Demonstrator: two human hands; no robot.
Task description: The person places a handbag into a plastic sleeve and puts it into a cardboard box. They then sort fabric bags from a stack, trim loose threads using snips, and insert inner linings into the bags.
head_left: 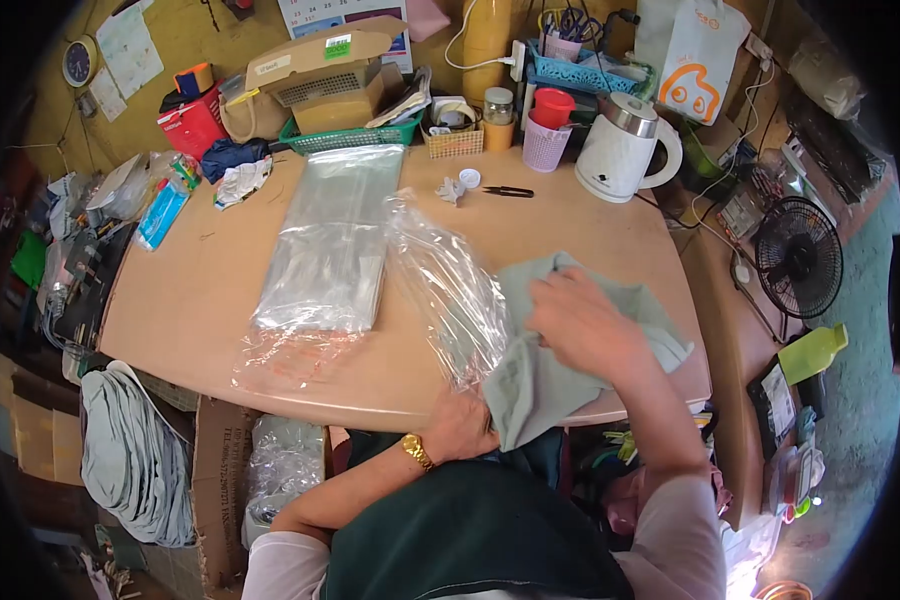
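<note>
A folded grey-green cloth (540,395) lies over the table's front right edge, one corner hanging down. My right hand (582,322) is on top of it, fingers curled into the fabric. At the front edge, my left hand (458,425) is closed where the lower end of a clear plastic bag (450,290) meets the cloth's left side. Its fingertips are hidden, so whether it also grips the cloth is unclear. The crinkled bag stretches away from me across the table. To its left is a flat stack of clear plastic bags (330,240).
Black tweezers (508,191) and crumpled paper (451,190) lie behind the bag. A white kettle (615,150), a lilac cup (545,146) and a green basket (395,134) line the back. A pile of grey-green cloths (135,455) sits at lower left; a black fan (798,255) stands right.
</note>
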